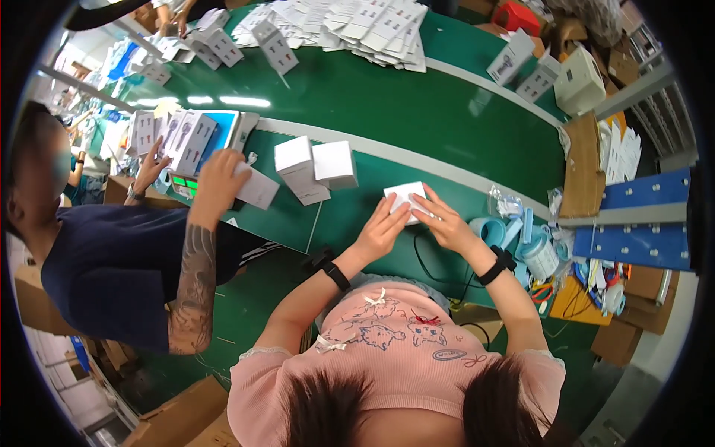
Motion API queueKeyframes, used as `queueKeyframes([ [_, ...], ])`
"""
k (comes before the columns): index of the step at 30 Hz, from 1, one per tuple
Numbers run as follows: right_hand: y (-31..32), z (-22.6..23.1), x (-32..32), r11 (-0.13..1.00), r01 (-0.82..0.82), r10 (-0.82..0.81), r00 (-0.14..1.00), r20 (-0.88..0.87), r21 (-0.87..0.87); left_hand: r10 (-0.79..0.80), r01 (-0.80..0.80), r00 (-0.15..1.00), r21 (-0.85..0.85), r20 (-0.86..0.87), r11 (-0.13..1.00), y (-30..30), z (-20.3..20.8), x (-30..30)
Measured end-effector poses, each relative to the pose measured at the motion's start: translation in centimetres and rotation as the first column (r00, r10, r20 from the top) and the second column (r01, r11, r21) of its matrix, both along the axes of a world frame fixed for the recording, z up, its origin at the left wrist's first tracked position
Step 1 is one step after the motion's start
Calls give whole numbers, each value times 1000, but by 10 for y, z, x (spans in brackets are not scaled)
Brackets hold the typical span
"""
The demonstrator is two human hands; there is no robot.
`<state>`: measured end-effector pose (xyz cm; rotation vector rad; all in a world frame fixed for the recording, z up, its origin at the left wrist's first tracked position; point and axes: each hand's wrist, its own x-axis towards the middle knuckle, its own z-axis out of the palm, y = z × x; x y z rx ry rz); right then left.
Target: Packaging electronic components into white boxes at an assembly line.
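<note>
Lg green belt [447, 112] runs across the far side, green bench [346, 216] this side of it. Co-worker [112, 268] at L, 1 hand on a pale carton [257, 188]. Big pile of printed white cartons [365, 30] at far edge. 2 taller white boxes [302, 167] on bench, L of the hands; assorted lt-blue items [540, 257] to R. L hand [383, 229] & R hand [447, 223] close in, fingers narrow, holding small white box [404, 191] btwn them, some fingertips over its top; thumb detail unclear
</note>
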<state>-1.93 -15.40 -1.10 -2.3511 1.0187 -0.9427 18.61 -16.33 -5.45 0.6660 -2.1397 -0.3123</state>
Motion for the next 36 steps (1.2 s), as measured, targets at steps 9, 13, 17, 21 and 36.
queueKeyframes([
  [9,3,-10,-1,997,-5,7,999,-31,80,-36,83,984,268,-176,960,-5,-6,3],
  [13,-17,16,-4,996,15,-18,999,30,88,-22,47,994,242,-105,969,-11,-14,16],
  [17,-111,65,-4,968,252,-251,949,188,19,143,-89,977,309,-157,947,-10,-3,48],
  [21,-256,85,60,971,233,-225,964,140,-44,308,-262,947,332,-94,906,-9,12,68],
  [36,-490,-11,203,941,320,-335,931,-148,-113,231,-297,925,196,303,934,-5,36,58],
])
